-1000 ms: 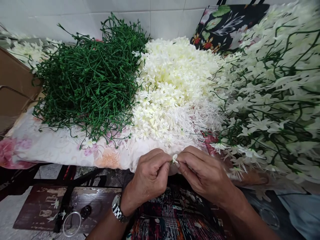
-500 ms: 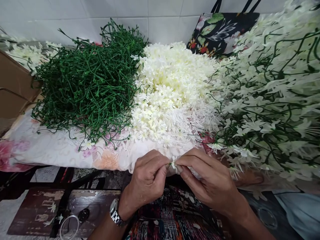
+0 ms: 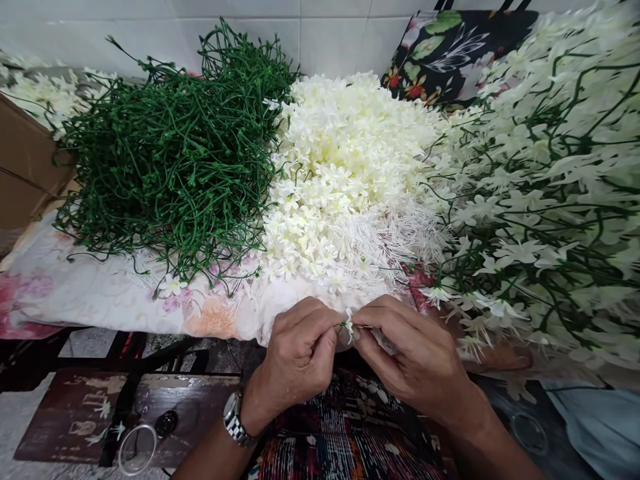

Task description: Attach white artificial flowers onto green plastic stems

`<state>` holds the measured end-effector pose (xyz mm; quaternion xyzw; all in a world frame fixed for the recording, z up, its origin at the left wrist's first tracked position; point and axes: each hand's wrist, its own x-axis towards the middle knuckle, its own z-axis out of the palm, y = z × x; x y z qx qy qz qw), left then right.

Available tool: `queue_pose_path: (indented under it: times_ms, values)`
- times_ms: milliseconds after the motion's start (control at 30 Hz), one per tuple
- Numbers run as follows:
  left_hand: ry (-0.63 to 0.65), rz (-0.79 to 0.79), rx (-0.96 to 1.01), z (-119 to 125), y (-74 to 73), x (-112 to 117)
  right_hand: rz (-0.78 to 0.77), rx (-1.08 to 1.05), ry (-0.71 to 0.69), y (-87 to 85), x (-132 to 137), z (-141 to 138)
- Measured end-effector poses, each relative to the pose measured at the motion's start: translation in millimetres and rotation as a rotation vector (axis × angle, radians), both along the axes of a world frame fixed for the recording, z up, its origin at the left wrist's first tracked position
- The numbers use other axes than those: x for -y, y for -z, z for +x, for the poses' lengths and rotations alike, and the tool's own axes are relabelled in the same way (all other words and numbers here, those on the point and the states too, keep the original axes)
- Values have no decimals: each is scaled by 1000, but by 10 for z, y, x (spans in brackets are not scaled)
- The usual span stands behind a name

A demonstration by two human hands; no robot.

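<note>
In front of my lap, a small white artificial flower [image 3: 349, 325] sits between my two hands. My left hand [image 3: 303, 350] is closed in a pinch on the thin green stem [image 3: 343, 325] right behind the bloom; most of that stem is hidden by the fingers. From the other side, my right hand [image 3: 413, 353] pinches at the flower's front, its fingertips close against the petals. Beyond the hands lie a heap of loose white blossoms [image 3: 345, 153], a bundle of white stamens [image 3: 400, 233] and a large tangle of green plastic stems [image 3: 175, 160].
Assembled white flower sprays [image 3: 540, 220] are piled high at the right. A floral cloth [image 3: 215, 317] covers the work surface. A cardboard box [image 3: 30, 167] stands at the left edge, a black floral bag [image 3: 450, 57] by the wall. Below left is a worn brown board [image 3: 190, 407].
My right fingertips have drawn slightly back from the bloom, so more of it shows. The left hand keeps its pinch on the stem. The whole view has shifted a little.
</note>
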<state>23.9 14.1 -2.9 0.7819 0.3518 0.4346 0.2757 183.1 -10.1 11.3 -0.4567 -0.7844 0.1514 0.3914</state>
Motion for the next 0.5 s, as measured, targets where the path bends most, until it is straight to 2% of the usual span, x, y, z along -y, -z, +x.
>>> queue_pose_path:
  times_ms: [400, 500]
  values:
    - [-22, -11, -30, 3, 15, -2, 32, -24, -7, 119, -35, -65]
    - [-23, -14, -24, -5, 9, 4, 47, -18, -10, 96, -37, -47]
